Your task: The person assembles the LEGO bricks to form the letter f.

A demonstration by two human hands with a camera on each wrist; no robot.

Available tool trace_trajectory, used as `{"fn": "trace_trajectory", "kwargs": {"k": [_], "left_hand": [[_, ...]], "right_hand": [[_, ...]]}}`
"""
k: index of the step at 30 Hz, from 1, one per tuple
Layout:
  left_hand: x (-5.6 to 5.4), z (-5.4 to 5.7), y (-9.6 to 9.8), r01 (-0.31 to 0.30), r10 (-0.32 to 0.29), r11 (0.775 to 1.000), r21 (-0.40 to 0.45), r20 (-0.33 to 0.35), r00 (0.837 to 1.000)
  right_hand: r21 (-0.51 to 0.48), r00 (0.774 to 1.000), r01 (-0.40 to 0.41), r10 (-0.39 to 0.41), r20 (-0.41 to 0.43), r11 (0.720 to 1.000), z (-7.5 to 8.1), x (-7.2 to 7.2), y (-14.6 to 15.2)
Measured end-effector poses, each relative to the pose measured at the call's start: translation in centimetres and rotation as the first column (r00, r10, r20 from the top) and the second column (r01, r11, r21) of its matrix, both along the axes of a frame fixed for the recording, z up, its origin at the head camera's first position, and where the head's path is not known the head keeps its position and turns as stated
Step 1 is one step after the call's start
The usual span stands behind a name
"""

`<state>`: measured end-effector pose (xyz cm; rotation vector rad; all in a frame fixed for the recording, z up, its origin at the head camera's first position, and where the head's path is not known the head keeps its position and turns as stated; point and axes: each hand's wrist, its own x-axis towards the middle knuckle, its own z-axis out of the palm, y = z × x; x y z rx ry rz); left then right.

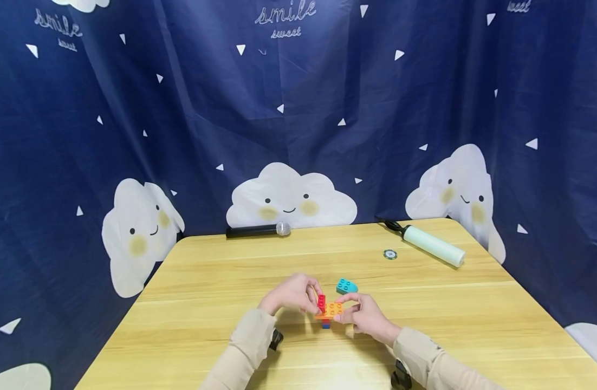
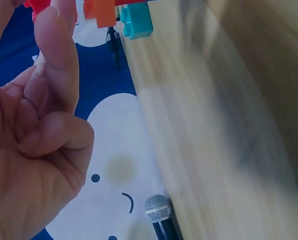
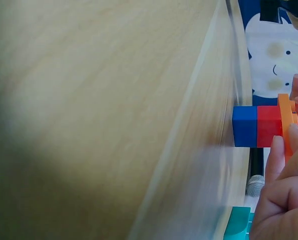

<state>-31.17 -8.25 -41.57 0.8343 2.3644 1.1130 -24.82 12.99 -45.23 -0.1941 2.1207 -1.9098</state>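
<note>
Near the middle of the table, an orange studded plate [image 1: 333, 309] lies level on top of a red brick [image 3: 269, 126] and a blue brick [image 3: 245, 126], stacked one above the other. My left hand [image 1: 296, 293] pinches another red brick [image 1: 321, 301] at the plate's left end, standing up over the studs. The plate's right end is gripped between the thumb and fingers of my right hand [image 1: 369, 315]. In the left wrist view, the upper red brick is mostly cut off at the top edge. A teal brick [image 1: 346, 286] with a rounded end sits just behind the stack.
At the table's back edge lies a black microphone [image 1: 257, 231] with a silver head. A pale green hand pump [image 1: 434, 245] with a black handle is at the back right, and a small round chip [image 1: 390, 254] lies nearby. Behind the table hangs a dark blue curtain [image 1: 318, 81].
</note>
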Motion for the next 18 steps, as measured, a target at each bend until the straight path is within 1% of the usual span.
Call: {"fn": "trace_trajectory", "kwargs": {"k": [6, 8, 10, 13, 18], "left_hand": [[0.1, -0.6, 0.3, 0.02, -0.02, 1.0, 0.005, -0.031, 0.999], [0.2, -0.6, 0.4, 0.011, -0.011, 1.0, 0.003, -0.037, 0.999], [0.2, -0.7, 0.6, -0.014, 0.014, 1.0, 0.002, -0.035, 0.999], [0.4, -0.6, 0.7, -0.033, 0.033, 0.999, -0.003, -0.04, 0.999], [0.6, -0.3, 1.0, -0.031, 0.029, 0.999, -0.022, -0.062, 0.998]], "right_hand": [[0.007, 1.0, 0.011, -0.011, -0.006, 1.0, -0.1, 0.1, 0.0], [0.008, 1.0, 0.015, -0.015, -0.008, 1.0, -0.1, 0.1, 0.0], [0.005, 1.0, 0.015, -0.015, -0.01, 1.0, -0.1, 0.0, -0.1], [0.002, 1.0, 0.012, -0.012, -0.009, 1.0, -0.1, 0.0, -0.1], [0.009, 1.0, 0.012, -0.011, -0.012, 1.0, 0.0, 0.0, -0.1]]}}
